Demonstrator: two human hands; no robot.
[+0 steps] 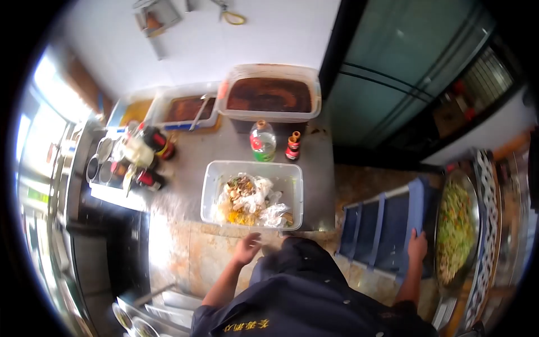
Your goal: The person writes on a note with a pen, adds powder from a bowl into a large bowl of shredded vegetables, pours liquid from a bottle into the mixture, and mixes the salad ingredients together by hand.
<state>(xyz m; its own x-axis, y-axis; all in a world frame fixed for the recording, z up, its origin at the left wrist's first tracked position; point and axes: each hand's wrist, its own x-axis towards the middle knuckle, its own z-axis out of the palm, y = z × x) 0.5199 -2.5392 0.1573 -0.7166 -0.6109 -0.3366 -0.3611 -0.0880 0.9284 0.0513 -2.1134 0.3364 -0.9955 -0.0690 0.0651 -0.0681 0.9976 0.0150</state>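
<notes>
My left hand [247, 248] hangs just in front of the clear plastic tub [205, 194], with its fingers loosely apart and nothing in them. Inside the tub lie mixed food bits, something yellow and crumpled clear plastic bags [273, 215]. Out to the right, my right hand [416, 245] is closed on the top edge of a blue-grey shelf rack [414, 210]. Right beside that hand stands a large metal tray [476, 224] of chopped green vegetables with orange bits.
On the metal table [185, 196] stand a bottle of clear liquid [263, 143], a small red-labelled bottle [293, 147] and a big tub [271, 115] of dark red sauce. Several bottles and cups [137, 154] crowd the left end. A glass door [404, 73] is at back right.
</notes>
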